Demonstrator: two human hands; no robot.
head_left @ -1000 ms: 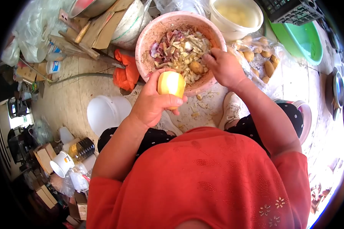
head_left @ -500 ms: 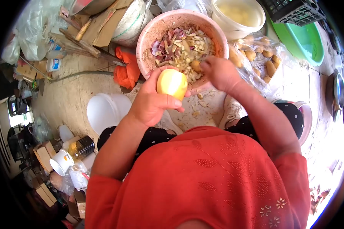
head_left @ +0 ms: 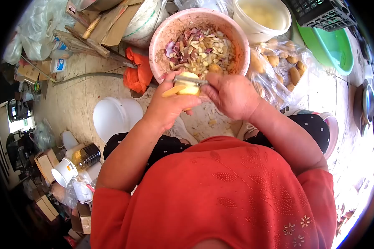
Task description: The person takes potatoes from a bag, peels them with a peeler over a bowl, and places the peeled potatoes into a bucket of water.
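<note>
Wrapped round a partly peeled yellow potato [head_left: 191, 89], my left hand [head_left: 164, 107] holds it over the near rim of a pink basin [head_left: 158, 66]. My right hand [head_left: 233, 94] grips a metal peeler [head_left: 186, 80], whose blade lies across the top of the potato. A strip of peel [head_left: 173, 91] sticks out on the potato's left side. Inside the basin are potato peelings [head_left: 207, 47], purple-red skins [head_left: 179, 49] and a brown potato [head_left: 214, 69].
A clear plastic bag of potatoes [head_left: 294, 75] lies right of the basin. Behind it stand a white bucket [head_left: 240, 16] with pale contents and a green tub [head_left: 345, 66]. A white bucket [head_left: 108, 118] lies by my left knee, and an orange bag [head_left: 136, 76] beside the basin.
My right hand has moved left and nearer to me, from above the basin to the potato. The peeler now lies on the potato, and a strip of peel shows.
</note>
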